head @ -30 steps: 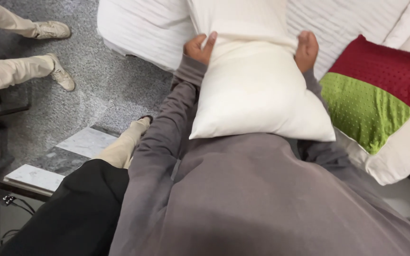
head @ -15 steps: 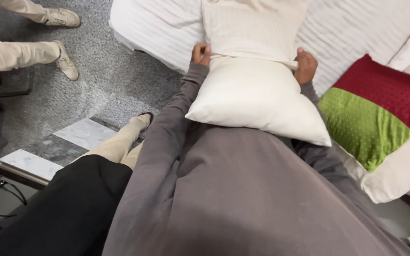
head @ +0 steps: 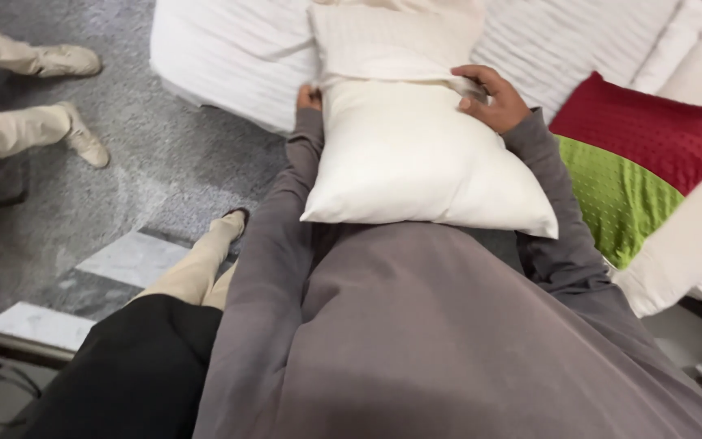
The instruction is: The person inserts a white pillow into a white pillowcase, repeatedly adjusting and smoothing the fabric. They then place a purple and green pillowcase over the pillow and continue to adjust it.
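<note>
A plain white pillow (head: 416, 158) lies across my grey-sleeved arms, its far end going into a ribbed white pillowcase (head: 383, 45). My left hand (head: 309, 99) is mostly hidden behind the pillow's left corner, gripping the case edge there. My right hand (head: 491, 97) rests on top at the right, fingers curled over the pillowcase's open edge where it meets the pillow.
A white ribbed duvet (head: 229, 57) covers the bed ahead. A red and green cushion (head: 635, 162) and a cream pillow (head: 692, 244) lie to the right. On the grey carpet at left stand another person's legs and beige shoes (head: 75, 134). A marble-look low table (head: 83, 284) sits lower left.
The pillowcase has come further down over the pillow's far end. My right hand moved from the pillow's side onto its top; my left hand slid behind the corner.
</note>
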